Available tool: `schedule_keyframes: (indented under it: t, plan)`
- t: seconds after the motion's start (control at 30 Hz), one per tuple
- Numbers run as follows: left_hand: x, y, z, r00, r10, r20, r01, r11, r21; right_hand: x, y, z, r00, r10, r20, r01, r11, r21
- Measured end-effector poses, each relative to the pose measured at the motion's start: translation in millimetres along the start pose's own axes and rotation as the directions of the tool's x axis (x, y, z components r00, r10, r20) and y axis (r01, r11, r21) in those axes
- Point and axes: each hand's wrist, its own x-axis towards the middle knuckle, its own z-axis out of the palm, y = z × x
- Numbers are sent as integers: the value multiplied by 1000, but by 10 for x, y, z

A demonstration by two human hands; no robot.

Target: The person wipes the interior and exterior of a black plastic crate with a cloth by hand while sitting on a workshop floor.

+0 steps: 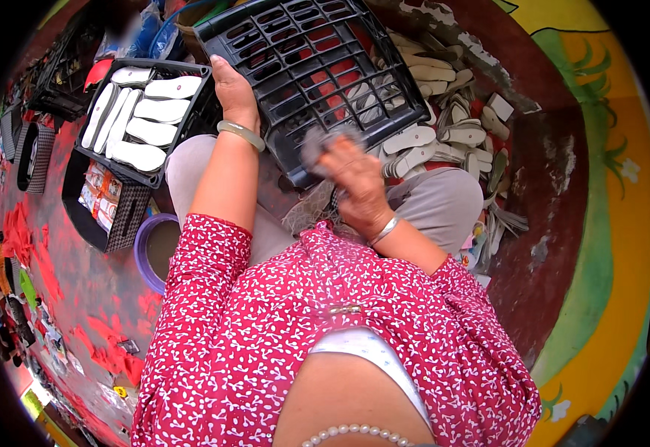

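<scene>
A black plastic crate (271, 112) with a grid of openings is tilted up over my lap. My left hand (234, 93) grips its left side, the thumb along the edge and the other fingers hidden behind. My right hand (355, 179) is at the crate's near edge, closed on a crumpled grey rag (323, 146), both smeared by motion. The rag appears to touch the crate's rim.
A black crate of white shoe insoles (162, 111) stands left, above a dark checked bin (127, 205) of packets. Beside my left arm is a purple basin (143, 249) of murky water. Loose insoles (467, 134) lie heaped right, and red scraps (109, 350) litter the floor.
</scene>
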Motion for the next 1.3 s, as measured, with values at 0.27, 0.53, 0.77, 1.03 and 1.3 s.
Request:
schedule_keyframes:
  t: [0.27, 0.53, 0.77, 1.03, 1.3]
  plan:
    - [-17, 42, 12, 974, -149, 167, 189, 949, -252, 157, 261, -259, 976, -193, 104, 210, 958, -193]
    - [27, 70, -71, 925, -191, 328, 284, 922, -264, -67, 735, -302, 981, 34, -194, -74, 976, -207]
    - [243, 13, -130, 916, -224, 332, 250, 968, -36, 582, -387, 168, 959, -194, 206, 206, 978, -37]
    - [643, -22, -141, 920, -345, 187, 355, 935, -20, 572, 326, -67, 925, -332, 186, 371, 895, -246]
    - [854, 51, 74, 873, -472, 121, 467, 881, 70, 668, 1456, -281, 987, -1, -159, -68, 902, -426]
